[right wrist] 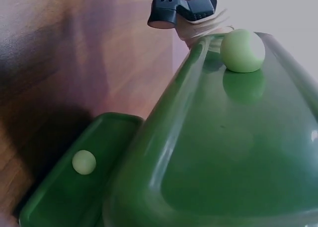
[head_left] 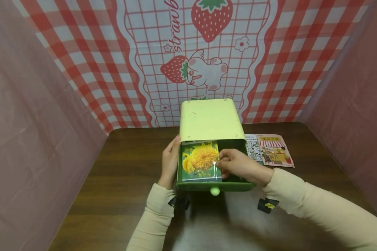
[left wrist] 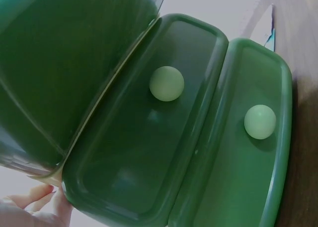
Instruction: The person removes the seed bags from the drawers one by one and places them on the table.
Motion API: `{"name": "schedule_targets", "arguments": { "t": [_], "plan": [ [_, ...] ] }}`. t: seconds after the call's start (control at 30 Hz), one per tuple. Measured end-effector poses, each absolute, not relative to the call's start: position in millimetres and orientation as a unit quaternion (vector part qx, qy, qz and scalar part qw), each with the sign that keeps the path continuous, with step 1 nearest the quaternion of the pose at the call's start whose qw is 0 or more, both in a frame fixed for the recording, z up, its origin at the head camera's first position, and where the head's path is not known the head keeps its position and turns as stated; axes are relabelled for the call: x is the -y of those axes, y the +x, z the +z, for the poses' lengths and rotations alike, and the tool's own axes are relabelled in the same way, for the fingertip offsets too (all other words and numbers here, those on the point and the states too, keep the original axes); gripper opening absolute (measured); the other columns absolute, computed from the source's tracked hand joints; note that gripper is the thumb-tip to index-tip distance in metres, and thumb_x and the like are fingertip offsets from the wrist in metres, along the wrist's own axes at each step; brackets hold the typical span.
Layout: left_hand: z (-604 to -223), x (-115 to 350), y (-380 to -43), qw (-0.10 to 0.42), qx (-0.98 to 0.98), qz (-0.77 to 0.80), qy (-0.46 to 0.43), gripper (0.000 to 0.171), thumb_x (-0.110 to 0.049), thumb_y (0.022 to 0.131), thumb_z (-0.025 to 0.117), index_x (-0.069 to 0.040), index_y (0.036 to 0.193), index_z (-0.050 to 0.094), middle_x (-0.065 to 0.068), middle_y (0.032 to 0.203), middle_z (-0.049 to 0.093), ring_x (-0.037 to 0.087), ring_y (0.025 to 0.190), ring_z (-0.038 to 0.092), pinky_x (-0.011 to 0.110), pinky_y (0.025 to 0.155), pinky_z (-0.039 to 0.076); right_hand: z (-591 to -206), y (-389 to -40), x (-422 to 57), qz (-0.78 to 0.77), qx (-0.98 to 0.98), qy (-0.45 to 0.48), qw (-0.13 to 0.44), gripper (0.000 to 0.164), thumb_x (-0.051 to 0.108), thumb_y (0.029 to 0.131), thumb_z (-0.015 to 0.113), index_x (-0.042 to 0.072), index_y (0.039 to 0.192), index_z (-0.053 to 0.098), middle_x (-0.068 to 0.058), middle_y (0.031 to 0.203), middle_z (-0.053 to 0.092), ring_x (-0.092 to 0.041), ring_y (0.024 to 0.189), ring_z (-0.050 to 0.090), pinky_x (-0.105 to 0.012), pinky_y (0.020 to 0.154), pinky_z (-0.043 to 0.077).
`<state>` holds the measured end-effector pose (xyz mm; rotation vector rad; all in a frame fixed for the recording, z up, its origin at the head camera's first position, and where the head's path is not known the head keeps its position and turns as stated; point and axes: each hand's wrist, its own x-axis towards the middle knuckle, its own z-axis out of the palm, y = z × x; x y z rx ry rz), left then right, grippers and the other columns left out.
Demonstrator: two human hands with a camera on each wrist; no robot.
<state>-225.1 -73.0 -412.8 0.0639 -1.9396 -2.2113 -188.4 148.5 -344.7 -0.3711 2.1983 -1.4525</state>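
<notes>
A small drawer cabinet [head_left: 210, 120] with a pale yellow-green shell stands on the table, its top green drawer [head_left: 201, 187] pulled out. In that drawer lies a seed packet [head_left: 199, 162] printed with yellow flowers. My right hand [head_left: 238, 165] reaches into the drawer from the right and pinches the packet's right edge between thumb and fingers. My left hand [head_left: 169, 162] rests along the left side of the cabinet and drawer. In the left wrist view, its fingers [left wrist: 44, 202] touch the cabinet's edge. The right wrist view shows the drawer's front with its round knob [right wrist: 242, 50], but not my right fingers.
Two lower drawers, with a middle front [left wrist: 144, 127] and a bottom front [left wrist: 238, 152], are pushed in. Right of the cabinet lie a pink packet [head_left: 274, 150] and a packet with white flowers [head_left: 253, 148]. A checkered strawberry cloth [head_left: 138, 69] hangs behind the wooden table [head_left: 119, 181].
</notes>
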Motion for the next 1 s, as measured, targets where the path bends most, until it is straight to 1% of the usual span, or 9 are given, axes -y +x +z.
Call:
{"name": "schedule_targets", "arguments": {
  "t": [0.07,0.17,0.3,0.5,0.63,0.83,1.0],
  "plan": [
    [-413,73,-225,0.097,0.655,-0.749,0.021,0.052,-0.043,0.099,0.054,-0.009,0.139,0.055,0.009,0.145,0.053,0.024,0.136,0.048,0.042,0.116,0.037,-345,-188,-148,-0.527,-0.806,-0.134,0.234,0.012,0.006,0.099,0.051,0.000,0.094,0.043,-0.003,0.067,0.054,-0.016,0.067,0.062,-0.034,0.070,0.060],
    [-413,73,-225,0.098,0.654,-0.750,0.021,0.052,-0.042,0.099,0.054,-0.009,0.139,0.055,0.009,0.145,0.054,0.024,0.136,0.048,0.042,0.116,0.038,-344,-187,-147,-0.528,-0.809,-0.130,0.225,0.010,0.005,0.100,0.051,-0.002,0.096,0.045,-0.004,0.068,0.056,-0.017,0.066,0.062,-0.035,0.069,0.060],
    [-413,73,-226,0.103,0.657,-0.746,0.023,0.051,-0.042,0.099,0.055,-0.009,0.138,0.056,0.009,0.143,0.055,0.023,0.135,0.049,0.042,0.115,0.038,-343,-188,-146,-0.529,-0.813,-0.124,0.208,0.012,0.005,0.099,0.052,-0.006,0.103,0.048,-0.005,0.071,0.058,-0.015,0.067,0.062,-0.034,0.068,0.060],
    [-413,73,-226,0.102,0.662,-0.742,0.028,0.051,-0.042,0.099,0.055,-0.009,0.138,0.057,0.008,0.143,0.056,0.022,0.135,0.049,0.041,0.115,0.038,-341,-189,-146,-0.532,-0.820,-0.106,0.185,0.022,0.007,0.100,0.051,-0.010,0.114,0.052,-0.003,0.073,0.055,-0.013,0.068,0.057,-0.031,0.067,0.060],
    [-412,73,-225,0.101,0.662,-0.742,0.027,0.051,-0.042,0.099,0.054,-0.009,0.138,0.056,0.009,0.143,0.055,0.023,0.135,0.049,0.042,0.115,0.038,-337,-189,-148,-0.534,-0.822,-0.097,0.172,0.027,0.009,0.101,0.051,-0.011,0.120,0.052,-0.002,0.076,0.057,-0.012,0.069,0.056,-0.028,0.065,0.059],
    [-412,73,-225,0.105,0.660,-0.743,0.027,0.051,-0.041,0.100,0.054,-0.007,0.138,0.056,0.011,0.143,0.055,0.025,0.134,0.050,0.044,0.115,0.038,-330,-188,-153,-0.542,-0.818,-0.076,0.175,0.035,0.014,0.100,0.054,-0.009,0.126,0.049,-0.003,0.085,0.062,-0.013,0.072,0.053,-0.027,0.066,0.057],
    [-412,72,-225,0.109,0.658,-0.745,0.024,0.049,-0.037,0.101,0.054,-0.005,0.137,0.056,0.013,0.142,0.055,0.026,0.134,0.050,0.044,0.115,0.038,-326,-188,-160,-0.546,-0.815,-0.060,0.183,0.038,0.018,0.101,0.054,-0.007,0.129,0.047,-0.002,0.086,0.061,-0.014,0.072,0.049,-0.027,0.066,0.054]
  ]
}}
